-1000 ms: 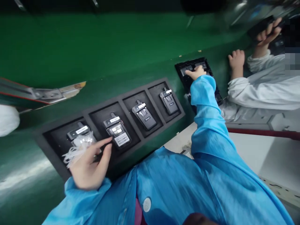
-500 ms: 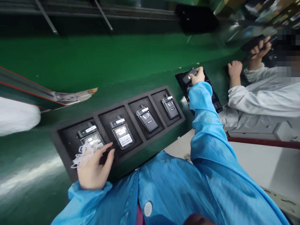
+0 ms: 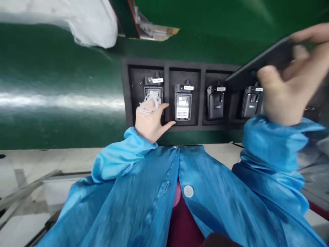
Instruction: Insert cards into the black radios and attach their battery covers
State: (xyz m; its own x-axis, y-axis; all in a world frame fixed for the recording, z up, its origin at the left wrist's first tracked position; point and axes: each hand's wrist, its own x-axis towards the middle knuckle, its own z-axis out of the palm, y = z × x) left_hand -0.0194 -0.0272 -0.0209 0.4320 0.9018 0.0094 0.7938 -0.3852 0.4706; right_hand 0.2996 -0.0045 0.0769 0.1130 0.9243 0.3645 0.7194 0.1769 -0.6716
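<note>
My left hand (image 3: 150, 118) reaches over the leftmost black handheld radio (image 3: 153, 80). Its thumb and forefinger are apart; a bundle of thin white cords (image 3: 149, 104) is looped about its other fingers, which are partly hidden. Beside it lies a second radio (image 3: 182, 103) with its labelled inner face showing. Two further radios, one (image 3: 216, 103) in the third compartment and one (image 3: 250, 103) in the fourth, have black backs on. All sit in a dark foam tray (image 3: 166, 94). My right hand (image 3: 290, 79), blurred and raised at the right, grips a black battery pack (image 3: 269, 60) seen almost edge-on.
A white plastic-wrapped bundle (image 3: 95, 25) lies at the far left on the green bench (image 3: 59, 79). A metal bracket (image 3: 156, 31) on a red-edged strip projects toward the tray. The bench's front edge runs close to my body.
My view has swung left. My right hand has come back from the black tray at the right, lifting the battery pack above the foam tray. My left hand stays by the leftmost radio.
</note>
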